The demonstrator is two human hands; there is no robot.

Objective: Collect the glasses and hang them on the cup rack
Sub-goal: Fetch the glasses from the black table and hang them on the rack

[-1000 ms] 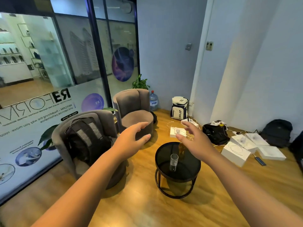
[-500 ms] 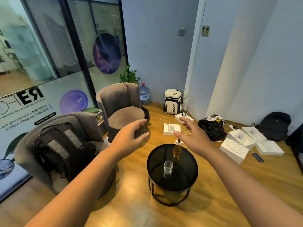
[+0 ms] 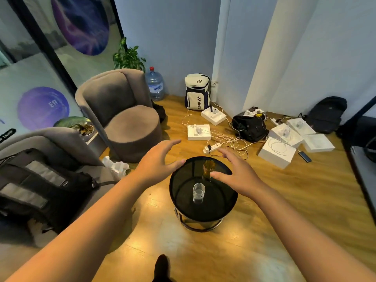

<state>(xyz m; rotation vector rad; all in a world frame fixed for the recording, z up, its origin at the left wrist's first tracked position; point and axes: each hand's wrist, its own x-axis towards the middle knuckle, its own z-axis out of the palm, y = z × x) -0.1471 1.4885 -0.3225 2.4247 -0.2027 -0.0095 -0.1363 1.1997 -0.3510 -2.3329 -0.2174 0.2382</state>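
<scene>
Room corner, wood floor. Two grey armchairs (image 3: 122, 110) at left; the nearer carries a black backpack (image 3: 40, 180). White boxes (image 3: 276, 151) and loose cables (image 3: 230, 139) lie on the floor beyond.

Round black surface (image 3: 183, 192) at centre, dark glass top on a ring frame. No cup rack in view.

Left hand (image 3: 156, 161) hovers at the surface's left edge, fingers spread wide, holding nothing. Right hand (image 3: 236, 176) reaches over the right side, fingers also spread and empty, thumb tip just beside the amber glass.

Amber glass (image 3: 208, 167) stands upright toward the far side of the top. Clear glass (image 3: 198, 192) stands upright near the middle, apart from both hands.

Risks, as judged:
- Both glasses are tall and narrow; a sideways brush from the right thumb could tip the amber one onto the hard top.
- Clear glass reads faintly against the dark top, so a misjudged reach could knock it.
- Cables on the floor beyond could catch a foot while carrying glass.
</scene>
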